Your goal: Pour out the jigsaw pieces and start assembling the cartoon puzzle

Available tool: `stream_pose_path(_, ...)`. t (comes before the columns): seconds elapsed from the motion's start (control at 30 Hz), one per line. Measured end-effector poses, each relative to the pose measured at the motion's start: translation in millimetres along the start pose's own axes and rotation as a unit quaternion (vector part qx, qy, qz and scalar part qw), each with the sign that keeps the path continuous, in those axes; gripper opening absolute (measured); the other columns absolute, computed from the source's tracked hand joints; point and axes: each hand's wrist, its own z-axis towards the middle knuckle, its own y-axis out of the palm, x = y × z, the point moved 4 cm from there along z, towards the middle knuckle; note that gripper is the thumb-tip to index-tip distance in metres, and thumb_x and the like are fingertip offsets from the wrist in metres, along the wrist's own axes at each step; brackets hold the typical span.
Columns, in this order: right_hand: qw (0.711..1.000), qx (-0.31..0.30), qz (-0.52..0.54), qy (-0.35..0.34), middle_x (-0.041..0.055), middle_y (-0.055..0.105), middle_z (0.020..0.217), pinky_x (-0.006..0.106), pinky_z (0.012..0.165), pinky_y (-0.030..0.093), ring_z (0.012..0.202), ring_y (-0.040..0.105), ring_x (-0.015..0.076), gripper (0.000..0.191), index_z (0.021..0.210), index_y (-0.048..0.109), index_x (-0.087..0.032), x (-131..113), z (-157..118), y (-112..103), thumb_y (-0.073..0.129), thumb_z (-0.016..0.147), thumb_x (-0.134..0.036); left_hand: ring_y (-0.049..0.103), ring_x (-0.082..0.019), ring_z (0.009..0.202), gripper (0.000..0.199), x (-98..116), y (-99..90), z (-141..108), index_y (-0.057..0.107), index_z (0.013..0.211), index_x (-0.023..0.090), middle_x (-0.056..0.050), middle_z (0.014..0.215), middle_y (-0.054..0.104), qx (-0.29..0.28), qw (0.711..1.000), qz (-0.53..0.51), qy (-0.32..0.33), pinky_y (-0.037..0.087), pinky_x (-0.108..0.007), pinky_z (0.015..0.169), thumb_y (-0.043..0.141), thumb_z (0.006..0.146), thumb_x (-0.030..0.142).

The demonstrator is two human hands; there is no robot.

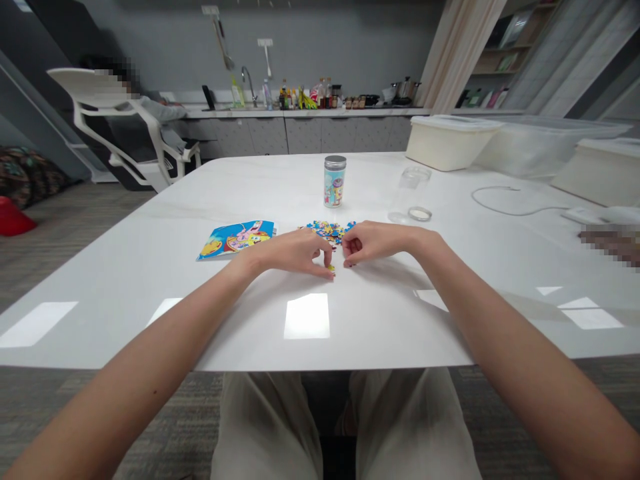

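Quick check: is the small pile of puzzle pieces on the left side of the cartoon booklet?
No, the puzzle pieces lie to the right of the booklet.

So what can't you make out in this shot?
All in the head view:
- Print on the piece by the left hand: too small.
- Whether the right hand grips anything: its curled fingers hide it.
- Part of the pile: behind both hands.
- Booklet's near right corner: behind the left hand.
- Rest of the red object: cut off by the left edge.
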Motion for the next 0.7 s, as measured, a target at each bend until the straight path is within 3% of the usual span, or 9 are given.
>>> stream_pose_path(0.23,0.999,-0.009,0.019,-0.025,0.0019,0.070,0.081,0.026,0.062,0.040,0.072,0.059,0.0154,0.015,0.084,0.065,-0.019,-1.8,-1.7,-1.2,0.062,0.076,-0.032,0.046,-0.010,0.053,0.027,2.0,0.2,-2.5,0.073,0.093,0.022,0.007,0.052,0.044,-0.020,1.000,-0.016,0.012,0.035,-0.023,0.066,0.065,0.079,0.044)
stream_pose_path(0.4,1.000,-0.013,0.006,-0.027,0.0028,0.069,0.082,0.026,0.063,0.042,0.072,0.058,0.0160,0.023,0.088,0.066,-0.019,0.1,-1.4,-2.1,0.066,0.073,-0.035,0.046,-0.011,0.054,0.027,2.5,0.9,-2.1,0.072,0.094,0.022,0.007,0.053,0.044,-0.037,0.999,-0.034,0.008,0.036,-0.022,0.064,0.066,0.077,0.042)
stream_pose_path(0.7,1.000,-0.016,0.021,-0.006,-0.0003,0.061,0.072,0.026,0.059,0.038,0.067,0.054,0.0143,0.023,0.077,0.058,-0.019,-6.5,-2.9,-1.4,0.070,0.071,-0.038,0.048,-0.012,0.059,0.037,-1.3,4.9,1.6,0.069,0.088,0.021,0.005,0.058,0.049,-0.012,1.000,-0.019,0.004,0.036,-0.024,0.067,0.064,0.079,0.057)
